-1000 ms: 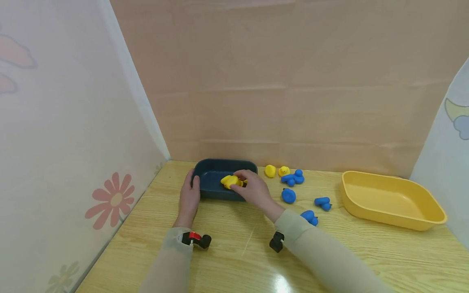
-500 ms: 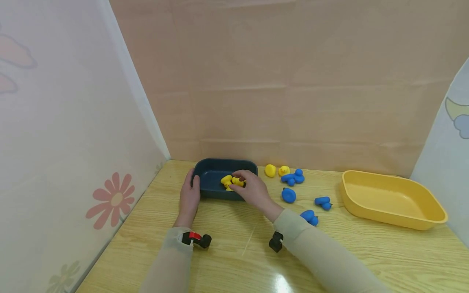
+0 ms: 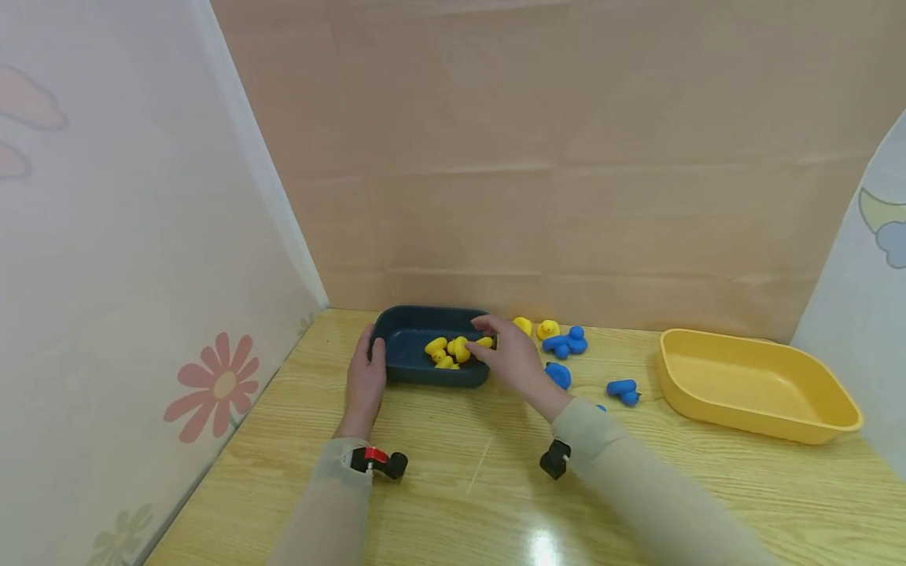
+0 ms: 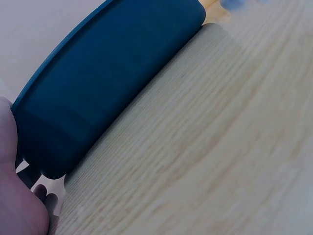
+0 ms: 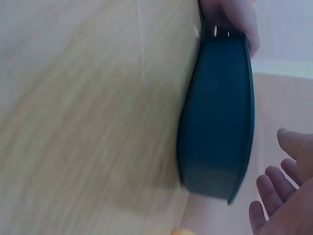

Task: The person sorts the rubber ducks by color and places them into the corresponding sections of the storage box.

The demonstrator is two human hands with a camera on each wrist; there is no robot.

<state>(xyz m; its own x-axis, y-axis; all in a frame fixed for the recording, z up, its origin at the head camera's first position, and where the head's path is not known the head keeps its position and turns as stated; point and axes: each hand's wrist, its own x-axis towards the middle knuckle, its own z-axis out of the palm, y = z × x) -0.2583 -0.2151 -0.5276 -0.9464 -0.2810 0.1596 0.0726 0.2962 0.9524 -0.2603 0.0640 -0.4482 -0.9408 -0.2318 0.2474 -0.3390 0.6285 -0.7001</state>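
My left hand (image 3: 366, 381) grips the left end of a dark blue plastic tray (image 3: 432, 376), its thumb at the near rim. In the left wrist view, fingers show behind the end of the tray (image 4: 107, 73). Inside it lie several yellow rubber ducks (image 3: 462, 350), bunched towards the right. Over the tray's right end is my right hand (image 3: 520, 358), fingers spread apart with nothing between them. The right wrist view shows that hand (image 5: 286, 191) loose and bare, just beyond the tray wall (image 5: 215, 117).
Yellow ducks (image 3: 548, 330) stand by the back wall, right of the tray. Several blue ducks (image 3: 559, 376) are scattered on the wooden table (image 3: 439, 472), some partly behind the right arm. A yellow tray (image 3: 760, 428) stands at the right.
My right hand has let go of the yellow ducks, which now lie spread in the dark blue tray, and has moved right to its end. The left hand keeps its place.
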